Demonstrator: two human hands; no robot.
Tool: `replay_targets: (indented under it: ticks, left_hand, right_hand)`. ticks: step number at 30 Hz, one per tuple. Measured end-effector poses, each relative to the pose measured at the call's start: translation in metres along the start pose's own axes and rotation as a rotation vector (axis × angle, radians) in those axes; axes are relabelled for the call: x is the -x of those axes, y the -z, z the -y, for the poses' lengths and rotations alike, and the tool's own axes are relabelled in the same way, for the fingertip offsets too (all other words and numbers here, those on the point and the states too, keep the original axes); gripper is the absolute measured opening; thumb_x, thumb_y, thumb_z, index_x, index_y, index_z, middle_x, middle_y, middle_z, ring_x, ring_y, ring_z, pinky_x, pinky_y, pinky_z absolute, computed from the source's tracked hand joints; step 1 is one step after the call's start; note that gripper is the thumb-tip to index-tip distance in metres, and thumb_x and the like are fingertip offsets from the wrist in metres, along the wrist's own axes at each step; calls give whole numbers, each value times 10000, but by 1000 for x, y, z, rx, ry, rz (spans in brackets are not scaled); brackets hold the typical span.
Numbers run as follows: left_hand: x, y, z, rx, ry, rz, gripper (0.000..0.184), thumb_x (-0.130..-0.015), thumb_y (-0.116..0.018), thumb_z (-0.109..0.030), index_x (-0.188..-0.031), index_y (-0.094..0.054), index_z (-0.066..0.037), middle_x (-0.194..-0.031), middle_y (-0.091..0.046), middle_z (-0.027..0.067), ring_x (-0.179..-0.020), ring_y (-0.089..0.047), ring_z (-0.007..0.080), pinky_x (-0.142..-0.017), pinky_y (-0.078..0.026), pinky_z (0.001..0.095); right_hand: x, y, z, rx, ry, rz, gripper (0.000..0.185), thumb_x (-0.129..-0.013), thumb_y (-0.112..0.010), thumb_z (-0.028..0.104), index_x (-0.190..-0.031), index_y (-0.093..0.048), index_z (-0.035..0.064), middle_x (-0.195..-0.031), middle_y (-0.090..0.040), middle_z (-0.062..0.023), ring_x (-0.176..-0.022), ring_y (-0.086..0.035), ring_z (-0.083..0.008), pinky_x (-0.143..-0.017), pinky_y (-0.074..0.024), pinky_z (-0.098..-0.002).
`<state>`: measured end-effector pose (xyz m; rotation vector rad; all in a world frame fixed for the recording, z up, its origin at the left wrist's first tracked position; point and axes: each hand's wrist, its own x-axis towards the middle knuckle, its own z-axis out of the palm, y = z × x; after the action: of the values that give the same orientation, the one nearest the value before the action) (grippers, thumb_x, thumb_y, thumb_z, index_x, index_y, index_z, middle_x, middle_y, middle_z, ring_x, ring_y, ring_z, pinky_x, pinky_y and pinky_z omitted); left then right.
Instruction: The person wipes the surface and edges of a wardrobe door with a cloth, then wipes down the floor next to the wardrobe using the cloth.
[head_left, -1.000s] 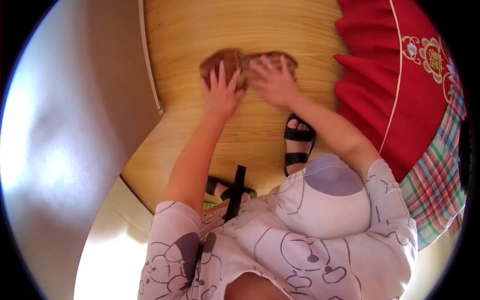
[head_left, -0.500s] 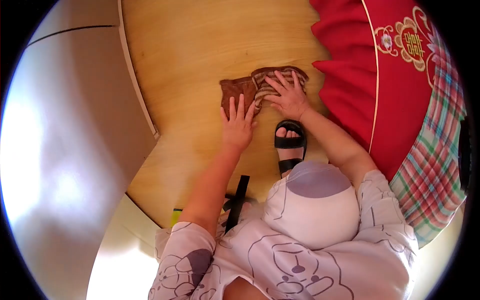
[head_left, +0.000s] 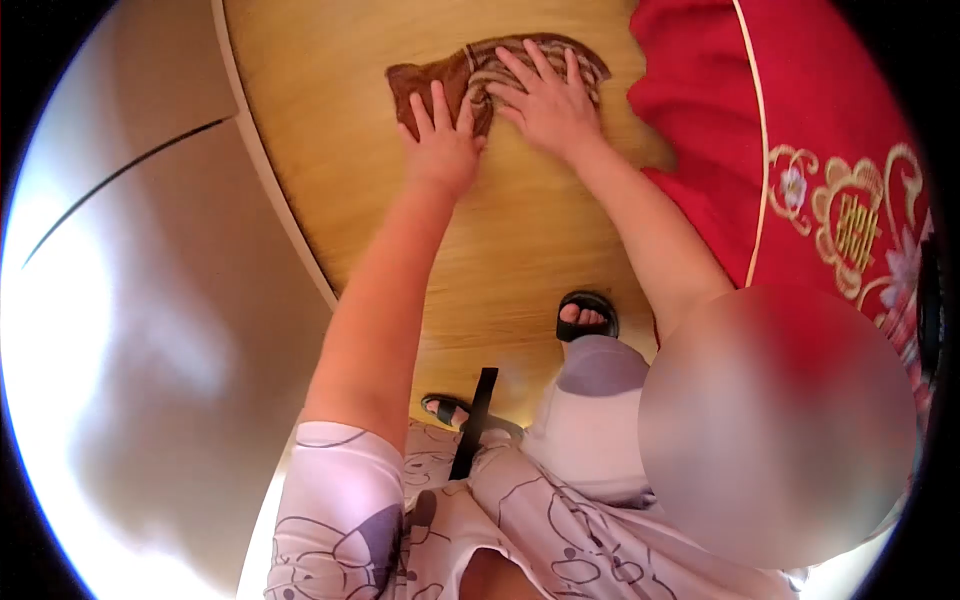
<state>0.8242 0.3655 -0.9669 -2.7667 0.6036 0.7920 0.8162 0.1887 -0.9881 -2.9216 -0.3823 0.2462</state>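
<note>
A brown cloth [head_left: 428, 78] with a striped section on its right side lies crumpled on the wood-look floor. My left hand [head_left: 440, 150] rests on the plain brown part, its fingers spread and pointing forward. On the striped part, my right hand [head_left: 552, 105] presses down flat with its fingers apart. Neither hand is wrapped around the cloth. Both arms reach forward from my body.
To the right hangs a red bed skirt [head_left: 700, 110] with gold embroidery, its edge near my right forearm. A pale smooth panel [head_left: 130, 260] stands on the left. My sandalled feet [head_left: 585, 315] are on the floor [head_left: 500, 250]. A blurred round patch covers the lower right.
Both hands and the cloth under them have moved forward, away from my feet. My arms are stretched out further, and the camera's view has shifted.
</note>
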Motion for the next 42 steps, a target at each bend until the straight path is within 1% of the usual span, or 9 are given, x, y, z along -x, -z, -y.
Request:
replay_targets:
  ticks: [8,9,15,23,25,29,31,35,42]
  left_hand:
    - [-39,-5,15,-192,-138,406,603,-952,-439,-250,-1495,-182,-196,-1540,20,225,-1383,-123,485,-1086,-293,470]
    - [-42,0,17,-203,-208,439,618,-965,-426,-336,-1450,-239,-1,-1540,-135,161,-1387,-74,481,-1096,-200,578]
    - [-30,33,5,-83,-81,481,723,-924,-502,-355,-1508,-111,-184,-1532,40,253,-1375,-106,514,-1093,-250,488]
    - [-92,-39,11,-33,-15,510,768,-942,-453,-478,-1508,-60,-141,-1509,45,305,-1343,-139,557,-1058,-293,530]
    - [-120,-67,7,-674,-246,768,841,-829,-625,-460,-1494,-184,-194,-1535,-93,202,-1362,-151,493,-1083,-258,505]
    - [-19,41,33,179,-206,372,814,-816,-647,-447,-1479,-232,-223,-1539,-82,193,-1374,-101,490,-1076,-231,561]
    - [-10,17,41,273,-247,126,776,-813,-648,-440,-1461,-272,-239,-1540,-74,192,-1368,-97,506,-1063,-182,627]
    - [-5,-10,47,292,-322,-112,730,-821,-637,-401,-1442,-318,-185,-1529,-115,201,-1360,-131,502,-1053,-159,650]
    - [40,-59,121,423,-399,-154,571,-832,-626,-252,-1335,-446,-50,-1454,-268,266,-1343,-220,471,-1088,-206,557]
  right_hand:
    - [-7,12,-9,-130,-23,118,383,-946,-425,414,-1306,-518,324,-1544,-164,38,-1429,-93,-236,-1116,-112,-586]
    - [-8,18,-10,-102,-10,182,405,-963,-377,423,-1347,-469,335,-1555,-130,36,-1435,-62,-249,-1120,-81,-587]
    - [-18,45,-13,50,126,508,508,-960,-389,453,-1450,-282,368,-1574,13,-9,-1442,29,-289,-1122,-81,-587]
    - [-54,93,1,121,97,895,574,-905,-527,338,-1440,-321,348,-1574,32,0,-1444,-6,-285,-1088,-247,-574]
    - [-54,93,12,120,-2,935,626,-875,-568,236,-1436,-325,370,-1574,25,23,-1442,-1,-297,-1081,-227,-615]
    - [-46,58,8,-96,-144,863,609,-885,-576,296,-1434,-322,367,-1573,-21,1,-1438,-24,-318,-1074,-216,-636]
    - [-24,3,-1,-651,-299,89,567,-906,-529,429,-1430,-326,353,-1568,-64,-24,-1430,-41,-345,-1074,-190,-646]
    - [-28,41,59,-309,-662,259,609,-893,-496,525,-1424,-361,258,-1562,-102,-58,-1424,-39,-370,-1073,-152,-653]
    - [-22,2,117,-141,-108,247,551,-850,-592,444,-1357,-465,268,-1530,-214,-78,-1403,-135,-393,-1007,-169,-719]
